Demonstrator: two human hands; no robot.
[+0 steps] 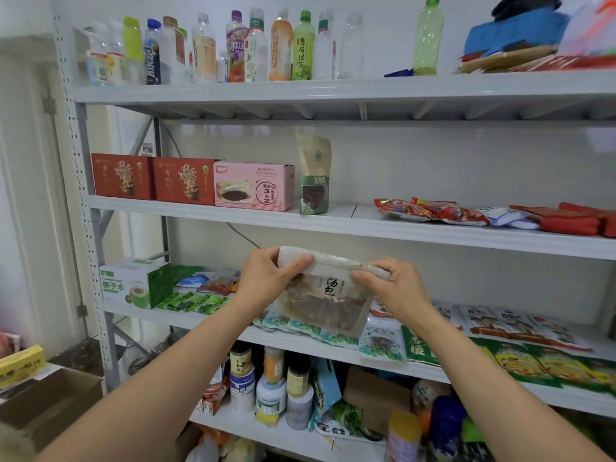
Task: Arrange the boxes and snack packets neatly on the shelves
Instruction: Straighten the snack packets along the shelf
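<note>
The left hand (pixel 266 278) and right hand (pixel 393 288) pinch the bag (pixel 328 305) by its top. It hangs under them, below the pink box (pixel 253 186).

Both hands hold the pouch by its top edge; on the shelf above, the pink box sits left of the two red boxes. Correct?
One error: the head view shows the pink box to the right of the two red boxes, not left. The rest stands: left hand and right hand hold the pouch by its top edge.
</note>
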